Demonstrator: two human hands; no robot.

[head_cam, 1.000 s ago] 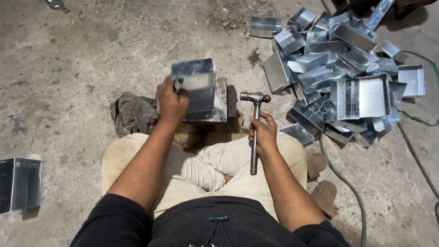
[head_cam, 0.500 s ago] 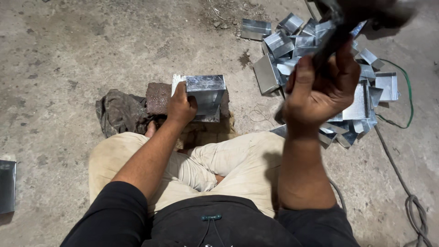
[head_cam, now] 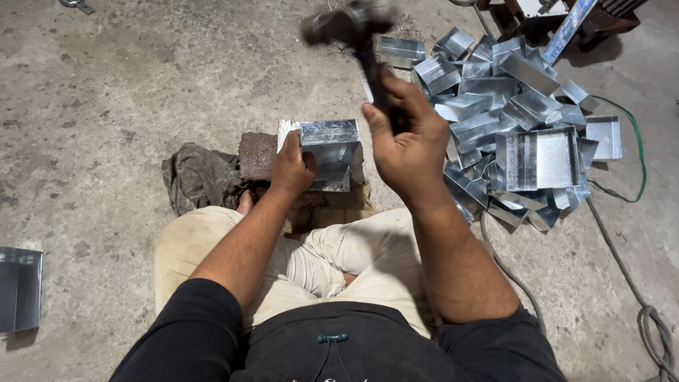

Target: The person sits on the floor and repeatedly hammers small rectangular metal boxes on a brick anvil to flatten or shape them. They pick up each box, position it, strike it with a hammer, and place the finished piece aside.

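Note:
I sit on a concrete floor. My left hand [head_cam: 291, 166] grips the left side of a folded, shiny sheet-metal piece [head_cam: 330, 147] that rests on a dark metal block [head_cam: 258, 154] in front of my knees. My right hand [head_cam: 407, 141] is closed around the handle of a hammer [head_cam: 353, 28], raised above and just right of the metal piece. The hammer head is blurred with motion near the top of the view.
A heap of several similar bent metal pieces [head_cam: 516, 120] lies at the right. A grey rag [head_cam: 201, 177] sits left of the block. Another metal piece [head_cam: 20, 288] lies at the far left edge. Cables [head_cam: 636, 184] run along the right side.
My right hand has swung the hammer up from beside the block to high above the metal piece. My left hand has kept hold of the piece on the block.

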